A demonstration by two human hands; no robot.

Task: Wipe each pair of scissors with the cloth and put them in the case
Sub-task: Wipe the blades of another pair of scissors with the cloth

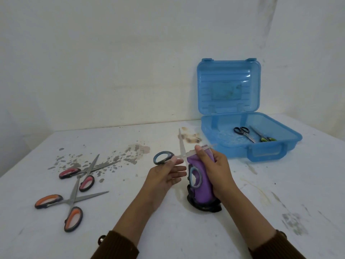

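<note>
Blue-handled scissors (164, 157) are held open above the table's middle. My left hand (164, 176) holds them near one handle, its fingers nearly straight. My right hand (214, 171) grips a purple cloth (202, 186) wrapped round one blade; the other blade points up and away. The second blue handle loop hangs in front of the cloth. An open blue case (267, 152) stands at the back right with black-handled scissors (242, 132) and green-handled scissors (264, 137) inside.
Pink-handled scissors (82, 174) and orange-handled scissors (61, 206) lie open on the left of the stained white table (186, 230). A white wall rises just behind the case. The table's left edge slants near the scissors.
</note>
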